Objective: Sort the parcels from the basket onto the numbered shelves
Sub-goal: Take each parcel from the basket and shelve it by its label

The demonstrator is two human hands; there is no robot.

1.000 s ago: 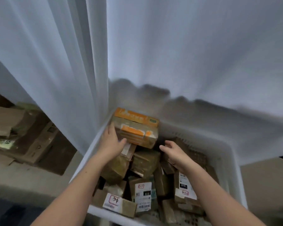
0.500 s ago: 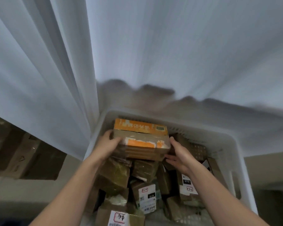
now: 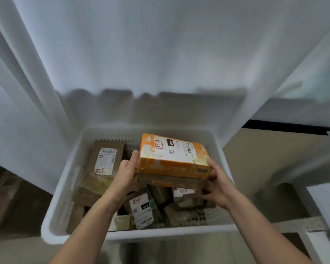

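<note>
The orange parcel [image 3: 171, 157], held between the hands just above the basket [image 3: 65, 187], looks a stiff, taped, fairly light carton best taken by its short ends: the left hand [image 3: 127, 171] presses flat-fingered against one, the right hand [image 3: 217, 183] curls under the other.

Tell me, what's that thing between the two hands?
An orange box is between the left hand and the right hand, held above the white basket. The head view shows it.
</note>
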